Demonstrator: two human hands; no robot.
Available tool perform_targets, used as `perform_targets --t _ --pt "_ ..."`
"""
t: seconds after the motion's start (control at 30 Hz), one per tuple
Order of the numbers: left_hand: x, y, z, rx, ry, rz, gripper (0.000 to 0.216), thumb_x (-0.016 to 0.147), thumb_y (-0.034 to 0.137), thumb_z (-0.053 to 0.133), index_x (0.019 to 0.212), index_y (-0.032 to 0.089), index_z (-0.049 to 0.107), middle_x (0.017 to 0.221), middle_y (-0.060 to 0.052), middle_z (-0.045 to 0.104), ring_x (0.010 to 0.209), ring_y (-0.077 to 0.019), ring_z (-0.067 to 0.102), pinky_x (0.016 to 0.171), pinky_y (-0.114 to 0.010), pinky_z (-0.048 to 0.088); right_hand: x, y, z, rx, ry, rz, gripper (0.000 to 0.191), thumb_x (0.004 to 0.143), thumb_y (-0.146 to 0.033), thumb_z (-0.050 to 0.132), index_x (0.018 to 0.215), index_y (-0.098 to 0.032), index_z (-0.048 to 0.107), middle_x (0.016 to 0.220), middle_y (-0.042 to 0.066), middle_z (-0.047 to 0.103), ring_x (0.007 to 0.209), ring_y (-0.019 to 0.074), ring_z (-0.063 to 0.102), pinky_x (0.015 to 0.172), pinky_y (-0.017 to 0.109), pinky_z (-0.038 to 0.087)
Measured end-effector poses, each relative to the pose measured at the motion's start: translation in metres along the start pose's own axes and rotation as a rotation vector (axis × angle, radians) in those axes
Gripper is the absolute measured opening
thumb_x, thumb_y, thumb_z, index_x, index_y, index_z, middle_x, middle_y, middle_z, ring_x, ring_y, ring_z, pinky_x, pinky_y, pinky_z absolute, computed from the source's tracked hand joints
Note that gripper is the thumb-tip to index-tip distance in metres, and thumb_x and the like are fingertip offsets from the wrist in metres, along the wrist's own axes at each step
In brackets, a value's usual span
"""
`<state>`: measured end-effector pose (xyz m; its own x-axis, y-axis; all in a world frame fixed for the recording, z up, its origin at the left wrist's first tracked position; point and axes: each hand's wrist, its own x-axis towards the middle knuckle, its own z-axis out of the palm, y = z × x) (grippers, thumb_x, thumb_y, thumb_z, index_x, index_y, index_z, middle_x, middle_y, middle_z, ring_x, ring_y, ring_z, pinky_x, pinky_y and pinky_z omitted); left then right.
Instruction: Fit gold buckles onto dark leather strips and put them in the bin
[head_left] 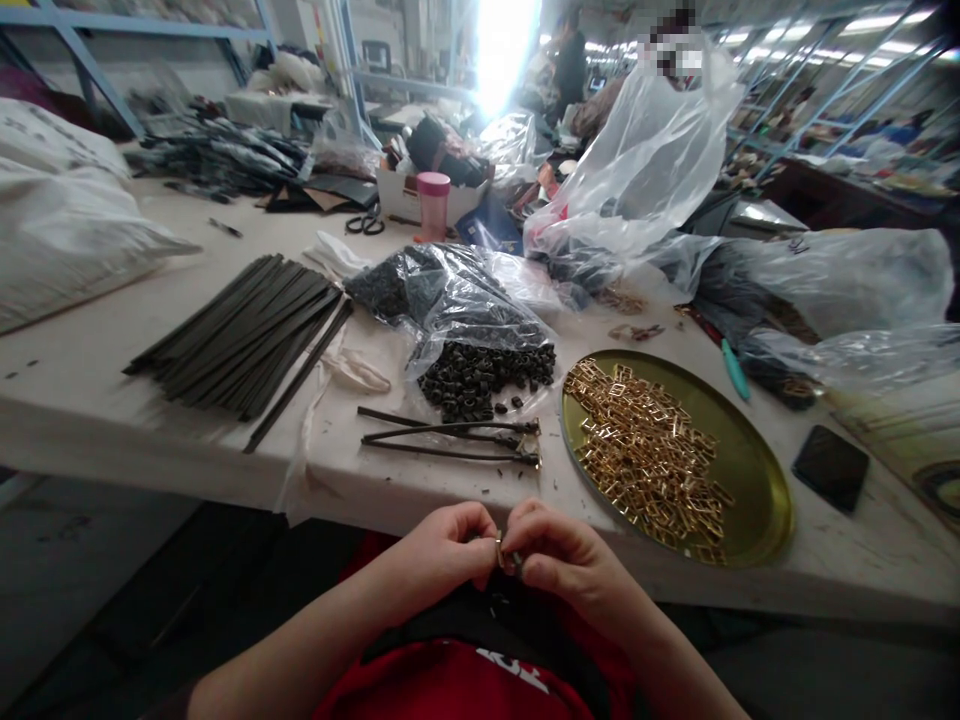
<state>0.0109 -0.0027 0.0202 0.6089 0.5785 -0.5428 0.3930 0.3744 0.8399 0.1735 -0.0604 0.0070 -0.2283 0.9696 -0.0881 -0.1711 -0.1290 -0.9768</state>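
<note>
Close to my body, just off the table's front edge, my left hand (pixel 465 545) and my right hand (pixel 555 553) meet with fingers pinched. Between them shows a small gold buckle (pixel 499 548), gripped from both sides; a dark piece at it is mostly hidden by my fingers. Beyond the hands lie three thin dark straps (pixel 442 436) with gold buckles at their right ends. A large stack of similar dark straps (pixel 240 335) rests to the left. Small black loops (pixel 476 380) spill from a clear plastic bag (pixel 480 300). Many gold buckles (pixel 645 450) are heaped on a round gold tray (pixel 757 500).
A black phone (pixel 831 467) and a teal-handled tool (pixel 735 370) lie at the right. Farther back are a pink-lidded jar (pixel 433 207), black scissors (pixel 365 222) and plastic bags (pixel 645 150). A white sack (pixel 67 220) occupies the left side.
</note>
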Motion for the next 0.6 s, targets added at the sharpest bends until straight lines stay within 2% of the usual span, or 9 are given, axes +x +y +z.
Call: perform_targets --t 0.23,0.33,0.47,0.6 --pt "0.007 -0.008 -0.002 0.088 0.009 0.014 0.011 0.065 0.025 0.052 0.065 0.015 0.048 0.055 0.006 0.046 0.052 -0.0085 0.039 0.049 -0.020 0.027 0.004 0.005 -0.001 -0.029 0.047 0.076 0.013 0.070 -0.027 0.065 0.066 -0.018 0.057 0.070 -0.001 0.047 0.066 0.0115 0.045 0.060 0.022 0.036" --pt "0.007 -0.006 -0.002 0.120 0.018 0.025 0.010 0.065 0.025 0.051 0.066 0.015 0.049 0.056 0.006 0.046 0.054 -0.0090 0.038 0.049 -0.020 0.027 0.004 0.007 -0.004 0.027 0.049 0.186 0.017 0.068 -0.029 0.067 0.066 -0.018 0.055 0.065 -0.003 0.047 0.061 0.0099 0.043 0.054 0.020 0.032" --pt "0.009 -0.003 0.000 0.214 0.055 0.048 0.009 0.067 0.025 0.047 0.067 0.016 0.048 0.059 0.004 0.046 0.058 -0.0110 0.041 0.050 -0.021 0.028 0.004 0.014 -0.003 0.091 0.153 0.307 0.020 0.067 -0.032 0.068 0.071 -0.018 0.055 0.058 -0.005 0.050 0.053 0.0073 0.041 0.049 0.019 0.029" --pt "0.009 -0.003 0.002 0.340 0.111 0.100 0.008 0.070 0.023 0.043 0.068 0.017 0.047 0.061 0.004 0.045 0.060 -0.0120 0.042 0.052 -0.022 0.029 0.005 0.020 -0.001 0.051 0.229 0.254 0.017 0.068 -0.027 0.067 0.074 -0.018 0.055 0.065 -0.004 0.054 0.059 0.0089 0.047 0.054 0.019 0.035"
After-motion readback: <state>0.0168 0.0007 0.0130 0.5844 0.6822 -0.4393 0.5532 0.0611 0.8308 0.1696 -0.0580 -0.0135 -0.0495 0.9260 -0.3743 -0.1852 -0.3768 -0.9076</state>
